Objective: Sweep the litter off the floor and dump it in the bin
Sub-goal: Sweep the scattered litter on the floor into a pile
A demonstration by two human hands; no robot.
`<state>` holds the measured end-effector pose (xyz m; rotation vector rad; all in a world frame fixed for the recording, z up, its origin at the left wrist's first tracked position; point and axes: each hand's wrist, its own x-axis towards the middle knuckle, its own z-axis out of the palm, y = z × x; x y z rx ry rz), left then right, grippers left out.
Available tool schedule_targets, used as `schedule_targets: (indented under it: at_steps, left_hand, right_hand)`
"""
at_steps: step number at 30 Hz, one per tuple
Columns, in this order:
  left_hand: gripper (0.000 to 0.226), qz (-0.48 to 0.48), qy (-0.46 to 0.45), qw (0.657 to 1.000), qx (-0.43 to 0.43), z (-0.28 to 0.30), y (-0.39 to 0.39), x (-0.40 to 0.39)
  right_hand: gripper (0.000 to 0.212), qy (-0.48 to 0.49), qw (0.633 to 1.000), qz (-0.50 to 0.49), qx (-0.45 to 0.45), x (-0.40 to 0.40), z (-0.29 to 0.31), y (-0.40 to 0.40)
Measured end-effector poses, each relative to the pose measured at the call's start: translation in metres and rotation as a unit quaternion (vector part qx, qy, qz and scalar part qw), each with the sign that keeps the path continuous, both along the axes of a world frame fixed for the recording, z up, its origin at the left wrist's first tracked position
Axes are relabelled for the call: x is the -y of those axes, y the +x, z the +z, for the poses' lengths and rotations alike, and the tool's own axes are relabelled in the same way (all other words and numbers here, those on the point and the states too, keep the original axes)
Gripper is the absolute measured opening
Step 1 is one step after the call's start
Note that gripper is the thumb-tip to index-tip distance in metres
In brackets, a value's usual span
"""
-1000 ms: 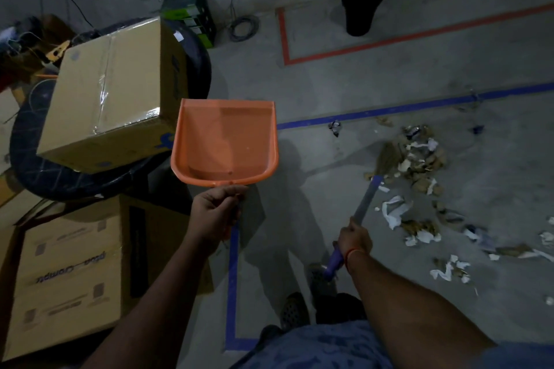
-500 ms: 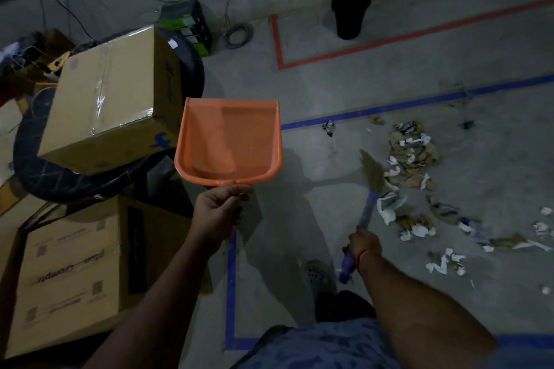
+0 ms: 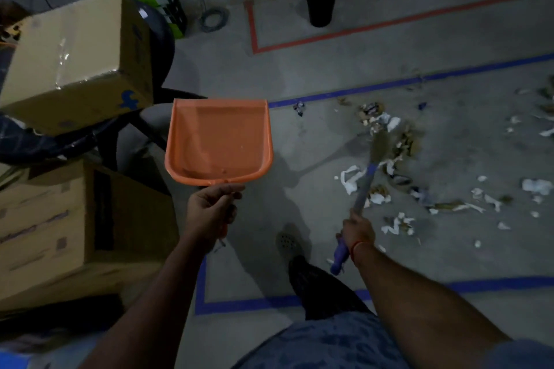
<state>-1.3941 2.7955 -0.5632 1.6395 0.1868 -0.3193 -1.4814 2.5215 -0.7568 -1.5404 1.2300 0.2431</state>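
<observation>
the right hand (image 3: 358,226) has its fingers wrapped round the purple-handled broom (image 3: 364,186), bristles out ahead in the paper litter (image 3: 386,141). left hand (image 3: 211,208), fingers clamped on the orange dustpan (image 3: 218,141) handle, holds it raised. better short strokes pulling scraps together; black bin (image 3: 320,1) stands far beyond.

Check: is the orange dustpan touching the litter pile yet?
Apart. The head view shows the orange dustpan held up by the left hand, bare floor between it and the litter pile, where the broom works.
</observation>
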Motion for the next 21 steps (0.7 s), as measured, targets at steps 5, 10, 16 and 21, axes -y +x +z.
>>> schedule_targets:
  at_steps: [5,10,16,21]
  left_hand:
    - [0.032,-0.028,-0.007,0.999,-0.036,-0.013,-0.063,0.026]
    - [0.034,-0.046,-0.003,0.998,-0.03,-0.01,-0.095,0.053]
    - [0.029,-0.075,0.02,0.997,-0.007,0.0,-0.115,0.089]
    - [0.03,-0.054,0.01,0.998,-0.013,-0.002,-0.141,0.136]
  right_hand:
    - [0.033,0.008,0.994,0.108,-0.014,0.001,-0.047,-0.095]
    - [0.019,0.049,0.984,0.165,-0.04,0.004,0.018,-0.138]
    - [0.02,0.037,0.992,0.106,-0.058,0.063,0.001,-0.157]
    - [0.02,0.028,0.999,0.028,-0.033,0.137,0.019,-0.159]
